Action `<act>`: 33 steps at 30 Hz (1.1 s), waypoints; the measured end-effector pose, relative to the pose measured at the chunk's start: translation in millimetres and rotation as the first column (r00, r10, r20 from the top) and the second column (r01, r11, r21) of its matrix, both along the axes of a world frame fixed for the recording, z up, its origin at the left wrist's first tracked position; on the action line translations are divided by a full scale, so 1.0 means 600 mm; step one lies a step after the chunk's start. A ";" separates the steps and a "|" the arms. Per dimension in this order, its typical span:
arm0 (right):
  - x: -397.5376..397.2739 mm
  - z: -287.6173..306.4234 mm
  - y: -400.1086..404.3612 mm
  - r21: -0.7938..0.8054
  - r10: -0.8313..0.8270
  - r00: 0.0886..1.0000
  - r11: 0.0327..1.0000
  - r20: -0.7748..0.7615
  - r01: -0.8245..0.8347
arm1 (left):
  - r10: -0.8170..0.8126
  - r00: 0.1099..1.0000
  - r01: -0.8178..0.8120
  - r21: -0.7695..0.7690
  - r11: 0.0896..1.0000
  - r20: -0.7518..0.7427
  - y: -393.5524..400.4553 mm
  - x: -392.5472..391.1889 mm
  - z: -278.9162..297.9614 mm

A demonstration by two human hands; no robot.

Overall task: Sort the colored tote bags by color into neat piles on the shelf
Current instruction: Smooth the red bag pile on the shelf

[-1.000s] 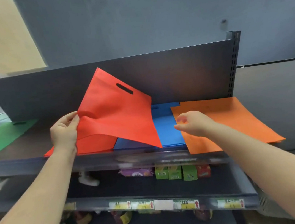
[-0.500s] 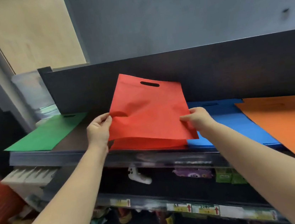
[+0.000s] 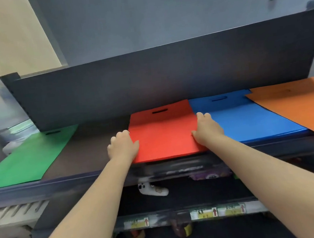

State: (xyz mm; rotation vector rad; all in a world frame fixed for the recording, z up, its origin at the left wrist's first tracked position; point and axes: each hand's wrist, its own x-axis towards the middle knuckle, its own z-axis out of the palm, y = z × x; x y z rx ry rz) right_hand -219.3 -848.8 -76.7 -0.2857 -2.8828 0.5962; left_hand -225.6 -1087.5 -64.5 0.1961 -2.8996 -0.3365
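Lower shelves (image 3: 184, 217): price labels and blurred goods, hard to identify. Top shelf (image 3: 89, 153), near edge to far panel: green bag (image 3: 28, 158) at left; red bag (image 3: 164, 133) at centre, lying flat; blue bag (image 3: 247, 119) just right of it; orange bag (image 3: 304, 104) overlapping the blue, cut off at frame edge. Left hand (image 3: 123, 145) pinches the red bag's left edge, fingers curled; right hand (image 3: 207, 129) grips its right edge, partly covering the blue bag.
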 end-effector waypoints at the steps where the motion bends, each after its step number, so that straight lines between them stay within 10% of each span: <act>1: 0.002 0.004 0.003 0.022 0.007 1.000 1.000 -0.004 -0.007 | -0.039 0.999 0.038 -0.037 0.999 -0.007 0.014 -0.003 0.004; 9: 0.051 0.104 0.136 0.459 0.124 0.989 0.885 -0.078 -0.074 | -0.391 0.909 0.304 -0.408 0.861 -0.147 0.192 -0.016 0.099; 19: 0.207 0.212 0.469 0.667 -0.100 0.987 0.728 -0.128 0.161 | -0.669 0.711 0.532 -0.456 0.714 -0.217 0.575 0.042 0.182; 33: 0.464 0.209 0.861 0.661 -0.607 0.793 0.572 -0.057 0.486 | -0.908 0.391 0.792 -0.448 0.415 -0.150 1.045 0.170 0.169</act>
